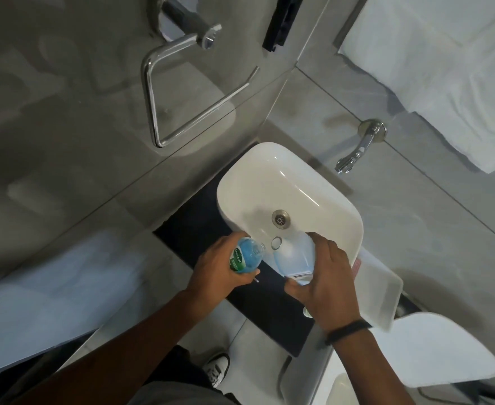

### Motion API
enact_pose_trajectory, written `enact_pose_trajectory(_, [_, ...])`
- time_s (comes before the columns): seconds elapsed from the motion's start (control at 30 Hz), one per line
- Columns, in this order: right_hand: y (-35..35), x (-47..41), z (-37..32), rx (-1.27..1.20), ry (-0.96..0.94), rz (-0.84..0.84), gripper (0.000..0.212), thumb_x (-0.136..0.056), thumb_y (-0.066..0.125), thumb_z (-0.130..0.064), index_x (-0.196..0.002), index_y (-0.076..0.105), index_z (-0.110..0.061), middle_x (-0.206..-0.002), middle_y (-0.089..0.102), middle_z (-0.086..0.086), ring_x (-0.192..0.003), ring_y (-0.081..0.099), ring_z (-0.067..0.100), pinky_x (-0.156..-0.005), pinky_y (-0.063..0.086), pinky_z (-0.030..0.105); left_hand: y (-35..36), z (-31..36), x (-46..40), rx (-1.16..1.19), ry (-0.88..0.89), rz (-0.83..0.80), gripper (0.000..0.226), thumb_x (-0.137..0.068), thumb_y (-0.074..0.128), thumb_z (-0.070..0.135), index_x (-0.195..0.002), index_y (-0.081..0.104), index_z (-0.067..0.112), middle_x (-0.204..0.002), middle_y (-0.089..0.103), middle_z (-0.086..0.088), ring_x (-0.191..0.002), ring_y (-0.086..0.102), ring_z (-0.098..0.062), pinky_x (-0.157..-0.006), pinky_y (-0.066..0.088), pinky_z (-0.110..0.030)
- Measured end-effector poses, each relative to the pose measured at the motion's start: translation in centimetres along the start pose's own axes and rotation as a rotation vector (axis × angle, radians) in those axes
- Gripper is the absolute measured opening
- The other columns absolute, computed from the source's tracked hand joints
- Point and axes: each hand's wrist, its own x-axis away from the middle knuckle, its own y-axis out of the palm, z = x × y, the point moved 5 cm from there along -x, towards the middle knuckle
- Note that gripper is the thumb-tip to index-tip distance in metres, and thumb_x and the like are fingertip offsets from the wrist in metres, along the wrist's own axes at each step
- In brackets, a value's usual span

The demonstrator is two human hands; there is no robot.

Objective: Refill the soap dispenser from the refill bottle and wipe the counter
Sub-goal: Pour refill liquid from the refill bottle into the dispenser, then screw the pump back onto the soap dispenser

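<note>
My left hand (215, 268) grips a small bottle of blue liquid soap (246, 254) with a green label, tilted with its open neck pointing right. Its neck sits close to the round open mouth of a clear, nearly colourless bottle (293, 254), which my right hand (323, 283) holds from the right side. Both bottles are over the front edge of the white basin (322, 185), above the dark counter (193, 220). Whether liquid is flowing between them is not visible.
A chrome tap (357, 152) sticks out of the grey wall behind the basin. A chrome towel ring (164, 92) hangs at upper left, white towels (444, 68) at upper right. A white tray (383, 293) and a white toilet lid (433, 349) lie to the right.
</note>
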Motion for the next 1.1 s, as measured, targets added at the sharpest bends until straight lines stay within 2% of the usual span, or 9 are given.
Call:
enact_pose_trajectory(0.2, [3.0, 3.1, 1.9, -0.539, 0.267, 0.221, 0.085, -0.063, 0.095, -0.037, -0.132, 0.047, -0.049, -0.120, 0.059, -0.031, -0.115, 0.061, -0.002, -0.086, 0.049, 0.003, -0.5, -3.5, -0.1, 0.154, 0.011, 0.106, 0.073, -0.069, 0.103, 0.026, -0.132, 0.067, 0.019, -0.119, 0.075, 0.010, -0.110, 0.069, 0.004, -0.091, 0.046, -0.001])
enact_pose_trajectory(0.3, [5.9, 5.8, 2.9, -0.700, 0.395, 0.331, 0.086, -0.062, 0.099, -0.013, -0.127, 0.052, -0.046, -0.118, 0.064, -0.032, -0.113, 0.065, -0.005, -0.084, 0.054, 0.007, -1.0, -6.2, -0.8, 0.159, -0.023, 0.179, 0.072, -0.069, 0.104, 0.027, -0.130, 0.067, 0.020, -0.113, 0.073, 0.018, -0.106, 0.065, 0.018, -0.087, 0.045, 0.001])
enact_pose_trajectory(0.4, [9.4, 8.4, 4.1, -0.751, 0.504, 0.387, 0.088, -0.061, 0.098, 0.000, -0.127, 0.054, -0.038, -0.117, 0.063, -0.034, -0.113, 0.065, -0.006, -0.092, 0.052, 0.008, -1.5, -9.3, -1.7, 0.132, -0.090, 0.245, 0.070, -0.069, 0.103, 0.032, -0.128, 0.066, 0.023, -0.113, 0.074, 0.012, -0.102, 0.068, 0.005, -0.085, 0.045, 0.001])
enact_pose_trajectory(0.57, [14.4, 10.7, 5.6, -0.777, 0.664, 0.410, 0.080, -0.063, 0.100, -0.015, -0.125, 0.053, -0.033, -0.113, 0.060, -0.032, -0.109, 0.063, -0.004, -0.085, 0.054, 0.009, -1.1, -13.6, -3.2, 0.043, -0.112, 0.250, 0.070, -0.071, 0.102, 0.031, -0.130, 0.064, 0.020, -0.119, 0.071, 0.008, -0.109, 0.062, 0.005, -0.084, 0.042, 0.003])
enact_pose_trajectory(0.67, [16.8, 11.7, 6.4, -0.780, 0.792, 0.417, 0.078, -0.062, 0.101, -0.023, -0.120, 0.053, -0.042, -0.109, 0.063, -0.025, -0.105, 0.066, 0.001, -0.083, 0.059, 0.016, -0.7, -15.3, -3.7, 0.009, -0.091, 0.246, 0.074, -0.071, 0.102, 0.028, -0.133, 0.063, 0.019, -0.124, 0.068, 0.008, -0.113, 0.059, 0.006, -0.087, 0.042, 0.004])
enact_pose_trajectory(0.77, [17.6, 12.3, 6.7, -0.744, 0.865, 0.432, 0.086, -0.063, 0.101, -0.025, -0.124, 0.049, -0.056, -0.112, 0.060, -0.036, -0.109, 0.063, -0.009, -0.081, 0.055, 0.008, -0.3, -16.3, -3.9, 0.000, -0.075, 0.246, 0.076, -0.071, 0.102, 0.029, -0.135, 0.062, 0.018, -0.127, 0.067, 0.007, -0.116, 0.058, 0.005, -0.089, 0.044, 0.004])
enact_pose_trajectory(0.83, [17.7, 12.7, 6.9, -0.721, 0.887, 0.427, 0.087, -0.065, 0.100, -0.027, -0.131, 0.049, -0.050, -0.114, 0.059, -0.039, -0.113, 0.061, -0.011, -0.085, 0.059, 0.014, -0.1, -16.6, -4.0, 0.012, -0.058, 0.239, 0.076, -0.072, 0.102, 0.028, -0.136, 0.061, 0.019, -0.127, 0.067, 0.006, -0.117, 0.058, 0.005, -0.089, 0.045, 0.002])
enact_pose_trajectory(0.97, [17.5, 12.7, 7.2, -0.724, 0.887, 0.377, 0.093, -0.069, 0.098, -0.025, -0.146, 0.046, -0.027, -0.121, 0.057, -0.037, -0.123, 0.058, -0.004, -0.098, 0.062, 0.049, 0.2, -16.7, -4.0, 0.047, -0.056, 0.238, 0.079, -0.072, 0.101, 0.031, -0.138, 0.059, 0.020, -0.133, 0.068, 0.000, -0.120, 0.061, -0.002, -0.093, 0.048, 0.000])
enact_pose_trajectory(1.1, [14.8, 13.2, 6.2, -0.689, 0.853, 0.385, 0.109, -0.067, 0.099, -0.027, -0.156, 0.037, -0.017, -0.150, 0.048, -0.003, -0.138, 0.048, 0.008, -0.111, 0.051, 0.052, 0.6, -16.6, -3.9, 0.102, -0.087, 0.226, 0.094, -0.069, 0.101, 0.035, -0.149, 0.053, 0.023, -0.142, 0.066, -0.002, -0.129, 0.062, -0.011, -0.095, 0.047, 0.000])
